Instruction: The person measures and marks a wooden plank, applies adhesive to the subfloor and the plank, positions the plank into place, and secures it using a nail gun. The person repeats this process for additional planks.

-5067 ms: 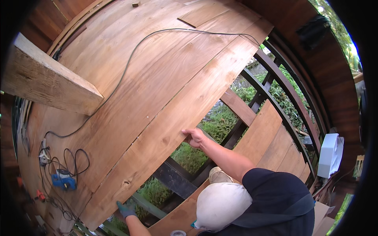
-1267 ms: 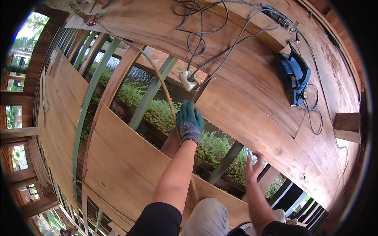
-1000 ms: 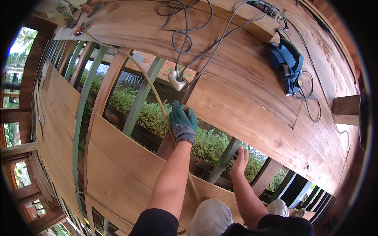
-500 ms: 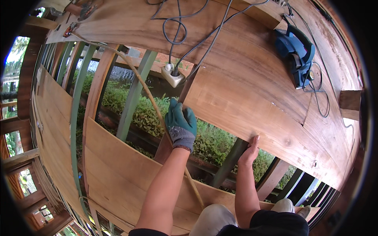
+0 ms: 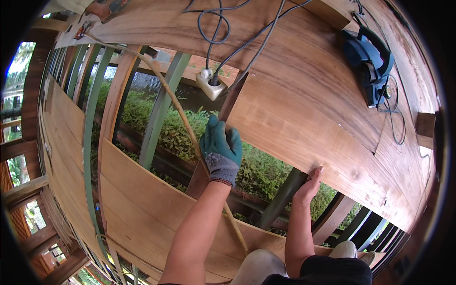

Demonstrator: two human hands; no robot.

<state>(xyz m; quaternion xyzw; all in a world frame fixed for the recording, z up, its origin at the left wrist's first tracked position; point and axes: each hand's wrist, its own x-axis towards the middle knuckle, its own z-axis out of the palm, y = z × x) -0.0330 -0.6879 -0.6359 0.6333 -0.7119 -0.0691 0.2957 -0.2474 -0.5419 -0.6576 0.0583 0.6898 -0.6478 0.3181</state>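
A wide brown wooden board (image 5: 304, 130) lies across the joists, its near edge over an open gap. My right hand (image 5: 308, 187), bare, is at that near edge, a digit on the board's top face; the other fingers are partly hidden by the edge. My left hand (image 5: 221, 149), in a teal-coated grey glove, is beside the board's left corner above a joist (image 5: 232, 100). Its fingers are curled, and whatever lies in them is hidden. A long thin wooden strip (image 5: 178, 104) passes diagonally behind the glove and under my left forearm.
A white power strip (image 5: 210, 85) with plugged-in cables rests just beyond my left hand. A blue power planer (image 5: 370, 64) stands on the boards at far right. Green joists (image 5: 166, 114) span open gaps over plants. Another person's foot (image 5: 102, 9) shows at upper left.
The view has shifted slightly, so the board, planer and power strip appear a little farther right. Both hands keep their places at the board. The other person's foot shows more plainly at upper left.
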